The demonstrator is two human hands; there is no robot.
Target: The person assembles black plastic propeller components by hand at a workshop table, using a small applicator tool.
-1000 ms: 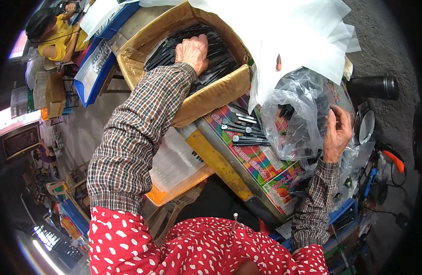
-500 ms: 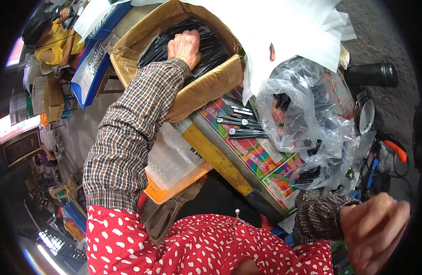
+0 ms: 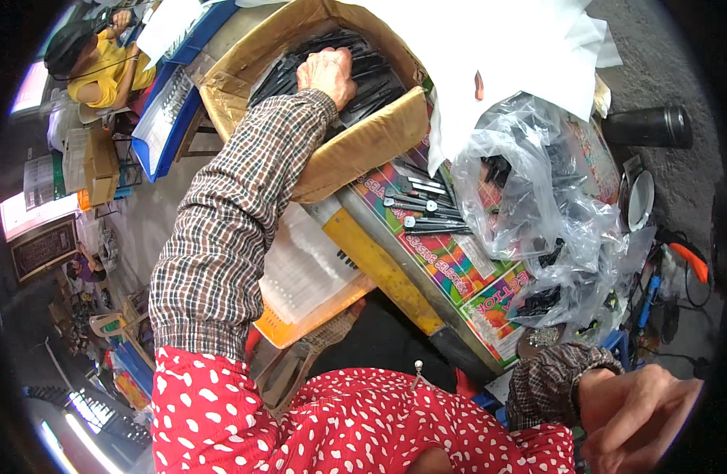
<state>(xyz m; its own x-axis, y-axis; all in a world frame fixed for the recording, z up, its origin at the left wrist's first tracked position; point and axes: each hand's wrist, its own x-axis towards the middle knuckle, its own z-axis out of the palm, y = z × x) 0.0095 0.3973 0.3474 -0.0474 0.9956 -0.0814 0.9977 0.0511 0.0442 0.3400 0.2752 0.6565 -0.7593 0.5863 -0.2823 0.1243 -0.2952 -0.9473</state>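
Reaching into an open cardboard box (image 3: pixel 359 150), my left hand (image 3: pixel 328 77) is closed, fingers bent down into a heap of thin black strips (image 3: pixel 379 79). Its fingertips are hidden among them. My right hand (image 3: pixel 636 411) is at the lower right, away from the box. Its fingers are curled together, and whatever they may hold is hidden. On a colourful printed board (image 3: pixel 426 257) near the box lie several black strips with small round silver-white ends (image 3: pixel 430 207). Clear plastic bags (image 3: pixel 529 189) with black pieces inside lie to their right.
White sheeting (image 3: pixel 513 55) covers the far side. An orange tray with a translucent lid (image 3: pixel 300 261) sits below my left forearm. A dark cylinder (image 3: pixel 648 126), a round mirror-like disc (image 3: pixel 640 200) and an orange-handled tool (image 3: pixel 687 259) are at right. Someone in yellow (image 3: pixel 107 75) works far left.
My right hand has turned and dropped a little at the lower right edge. My left hand stays in the box among the black strips. The whole view has shifted slightly.
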